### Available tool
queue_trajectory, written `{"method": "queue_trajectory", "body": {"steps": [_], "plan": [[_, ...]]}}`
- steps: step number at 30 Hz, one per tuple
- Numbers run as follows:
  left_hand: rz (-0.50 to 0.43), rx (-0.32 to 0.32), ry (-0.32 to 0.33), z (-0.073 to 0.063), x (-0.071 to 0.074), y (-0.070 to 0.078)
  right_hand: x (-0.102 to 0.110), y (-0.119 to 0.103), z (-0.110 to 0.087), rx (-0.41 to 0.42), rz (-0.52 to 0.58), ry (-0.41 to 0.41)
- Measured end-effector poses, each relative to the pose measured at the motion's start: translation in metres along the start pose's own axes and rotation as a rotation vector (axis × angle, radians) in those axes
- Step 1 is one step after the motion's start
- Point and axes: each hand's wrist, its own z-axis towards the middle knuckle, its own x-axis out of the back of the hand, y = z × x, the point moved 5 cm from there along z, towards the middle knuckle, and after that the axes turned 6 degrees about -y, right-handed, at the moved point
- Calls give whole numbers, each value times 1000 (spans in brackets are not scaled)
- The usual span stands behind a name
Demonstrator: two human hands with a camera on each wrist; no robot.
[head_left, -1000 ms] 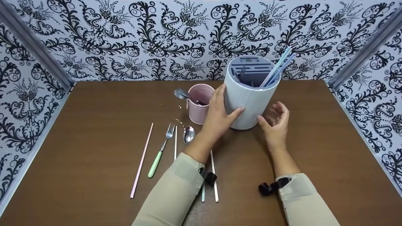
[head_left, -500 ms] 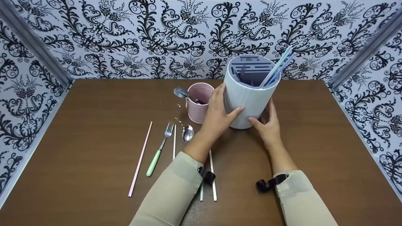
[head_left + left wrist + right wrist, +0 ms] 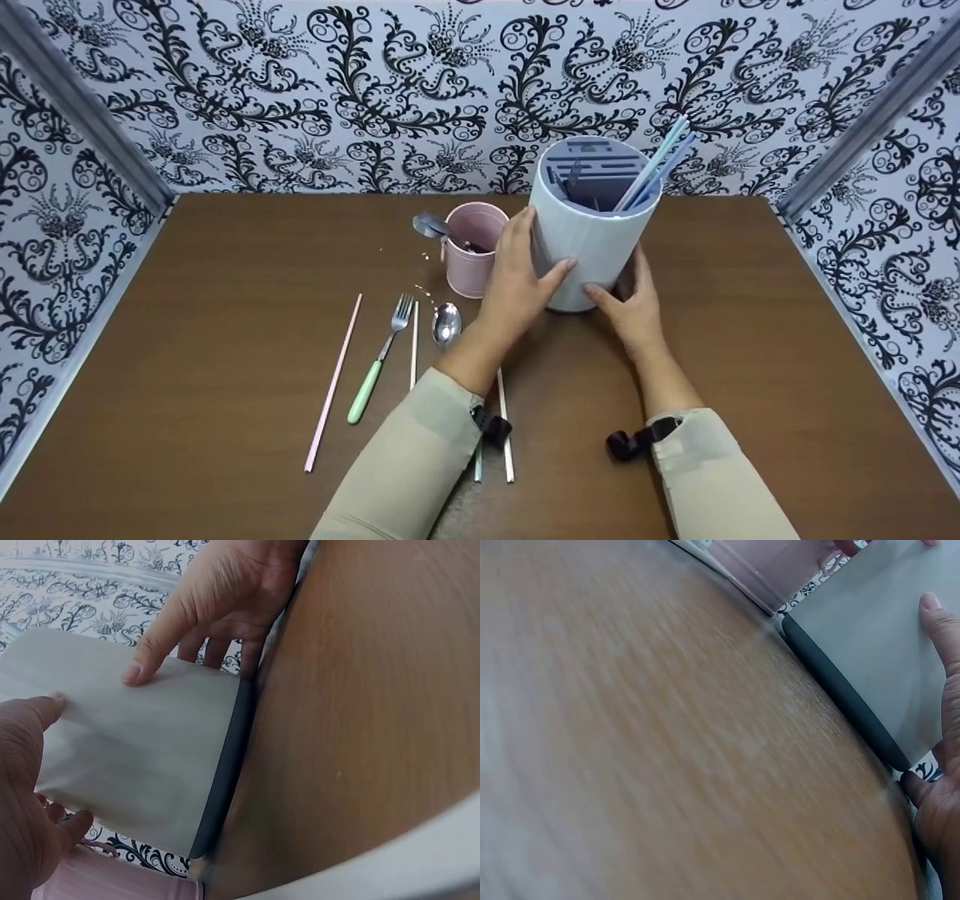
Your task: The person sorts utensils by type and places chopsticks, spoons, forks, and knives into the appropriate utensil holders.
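A white round utensil holder (image 3: 589, 240) with a slotted grey top stands on the table. Blue and light-teal chopsticks (image 3: 660, 161) lean out of its open compartment, and fork tines show inside. My left hand (image 3: 517, 277) grips the holder's left side, thumb across the front. Low on its right side my right hand (image 3: 634, 311) holds on, thumb in front and fingers mostly hidden behind. In the left wrist view both thumbs press the pale wall of the holder (image 3: 150, 735) above its dark base. The right wrist view shows that base at the table surface.
Left of the holder stands a pink cup (image 3: 471, 266) with a spoon (image 3: 431, 225) leaning out. Nearer lie a pink chopstick (image 3: 334, 382), a green-handled fork (image 3: 381, 360), a spoon (image 3: 447, 324) and other chopsticks (image 3: 505, 427), partly under my left forearm. A patterned wall (image 3: 337, 97) rises behind.
My right hand has moved in from beside the utensil holder and now holds its lower right side. My left hand has kept its grip. The view has shifted slightly.
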Motion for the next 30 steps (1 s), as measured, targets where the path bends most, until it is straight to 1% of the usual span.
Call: {"method": "queue_trajectory", "body": {"steps": [5,9,13,16,19,21,23,28,30], "plan": [[24,-46,6,-7,6,5,-4,2,1,17,19,2],[41,-59,-15,-14,11,9,-6,4,1,25,15,0],[44,-81,-35,-20,16,13,-5,5,0,12,-8,6],[39,-98,-26,-25,23,17,-4,4,0,15,-11,11],[40,-98,-5,-32,30,20,-3,1,-1,22,-11,12],[54,-89,2,-36,33,21,-2,0,0,32,-5,14],[72,-67,-9,-41,34,20,-1,-1,0,36,-1,22],[117,19,-85,-56,30,14,0,-2,0,29,27,25],[129,68,-121,-63,29,12,1,-2,0,20,15,26]]}}
